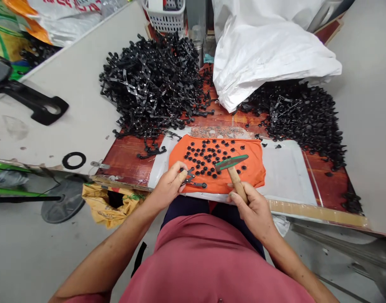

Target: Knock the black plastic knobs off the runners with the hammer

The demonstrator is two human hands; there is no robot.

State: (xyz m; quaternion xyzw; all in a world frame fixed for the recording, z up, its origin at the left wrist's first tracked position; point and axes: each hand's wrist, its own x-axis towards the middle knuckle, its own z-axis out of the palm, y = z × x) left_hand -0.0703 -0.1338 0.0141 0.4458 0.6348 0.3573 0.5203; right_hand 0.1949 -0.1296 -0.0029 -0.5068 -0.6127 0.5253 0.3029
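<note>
My left hand [170, 183] pinches a black plastic part with several arms [191, 176] over the left front of an orange cloth [257, 172]. One arm of that part ends in a round tip near the cloth's front edge. In my right hand [251, 206] is a small hammer [237, 180] with a wooden handle. Its long, narrow green head is above the right half of the cloth. Small round black pieces [208, 158] are scattered over the cloth, many with a raised centre. My fingers partly cover the plastic part.
A large heap of black branched parts [151, 80] rises at the back left. Loose black pieces [306, 118] pile up at the right beneath a white sack [271, 54]. A white basket [166, 19] stands behind. A black ring [73, 160] lies on the left table.
</note>
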